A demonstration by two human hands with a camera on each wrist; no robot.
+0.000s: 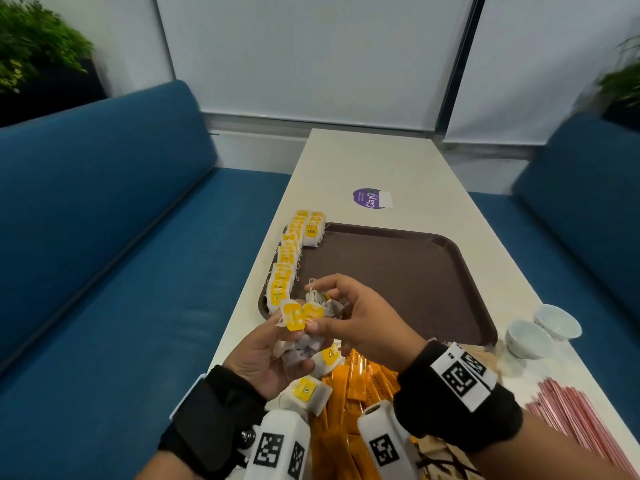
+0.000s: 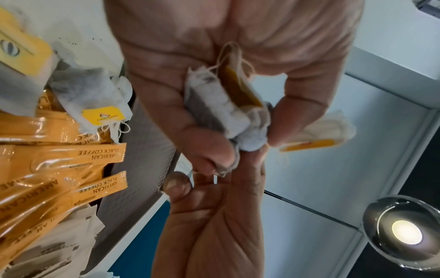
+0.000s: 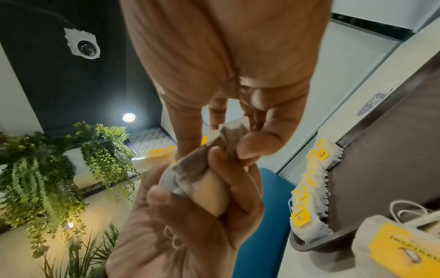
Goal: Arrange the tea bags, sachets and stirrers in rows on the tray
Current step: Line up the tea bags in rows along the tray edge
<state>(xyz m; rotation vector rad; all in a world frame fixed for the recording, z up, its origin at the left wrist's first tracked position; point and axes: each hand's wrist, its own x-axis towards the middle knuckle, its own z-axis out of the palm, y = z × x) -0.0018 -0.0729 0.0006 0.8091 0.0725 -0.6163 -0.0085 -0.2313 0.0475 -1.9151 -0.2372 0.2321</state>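
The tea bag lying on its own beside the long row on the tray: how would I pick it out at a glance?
Start at the brown tray on the white table. A row of tea bags with yellow tags runs along its left edge. At the far end, one tea bag sits just right of that row, the only one starting a second column, its yellow tag reading TEA.

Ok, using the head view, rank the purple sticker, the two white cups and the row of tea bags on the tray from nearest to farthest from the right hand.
From the right hand:
1. Row of tea bags, on the tray's left edge.
2. Two white cups, off to the right; close to the row, so rank loosely.
3. Purple sticker, beyond the tray.
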